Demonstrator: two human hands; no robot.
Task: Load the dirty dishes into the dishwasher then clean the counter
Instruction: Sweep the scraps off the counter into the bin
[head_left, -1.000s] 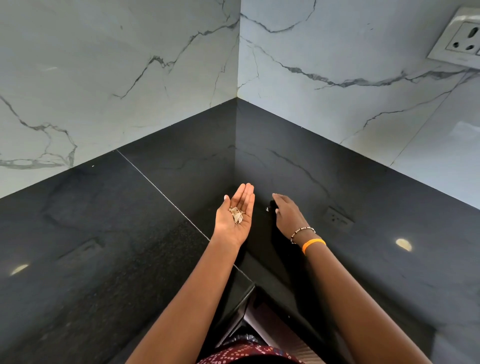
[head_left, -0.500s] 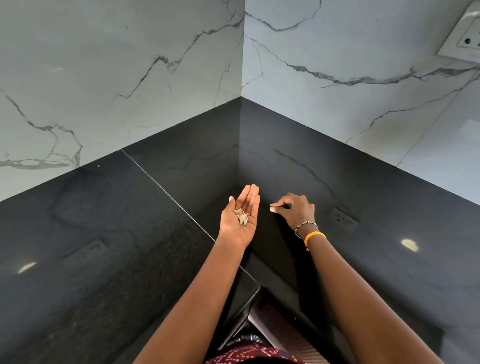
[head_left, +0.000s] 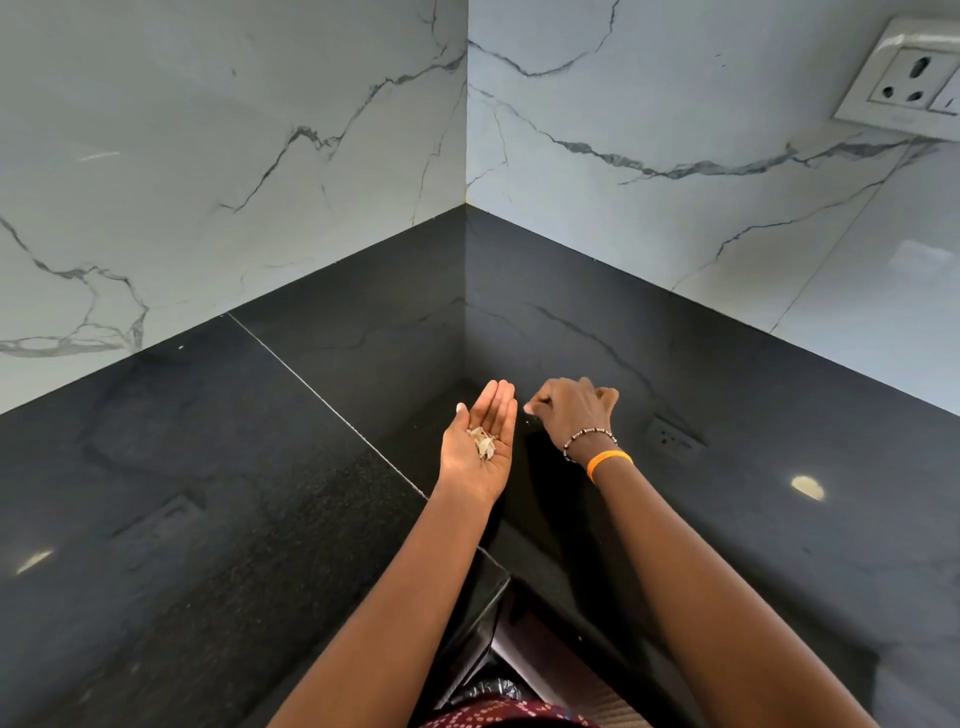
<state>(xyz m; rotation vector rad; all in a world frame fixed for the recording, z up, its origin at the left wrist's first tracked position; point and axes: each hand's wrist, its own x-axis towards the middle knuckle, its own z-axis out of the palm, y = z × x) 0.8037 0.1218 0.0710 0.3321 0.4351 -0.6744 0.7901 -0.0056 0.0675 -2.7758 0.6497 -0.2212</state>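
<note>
Clearing of the black counter (head_left: 218, 519) is shown at the inner corner where two runs of stone meet below marble-veined wall tiles (head_left: 208, 156). The left hand (head_left: 480, 447) is held palm up, fingers straight and together, forming a shallow tray in which a small heap of pale scraps (head_left: 483, 444) lies loose near the middle of the palm; nothing is clasped. The right hand (head_left: 574, 410) is placed just beside it, on the side of the right-hand run, knuckles up, with fingers curled and the tips drawn together toward the left hand; a further scrap appears to be pinched there, though the piece itself is too small to be made out. A few pale specks are seen just below those fingertips. The governing relation is lateral: the open palm lies directly to the left of the pinching fingertips, near but not touching, with its long axis running from wrist to corner. A short sideways carry by the right hand is therefore judged sufficient for the deposit, the left hand being kept level so that the heap is not spilled. A beaded bracelet and an orange band (head_left: 609, 460) are worn on the right wrist, and a wall socket (head_left: 904, 73) is mounted at upper right.
</note>
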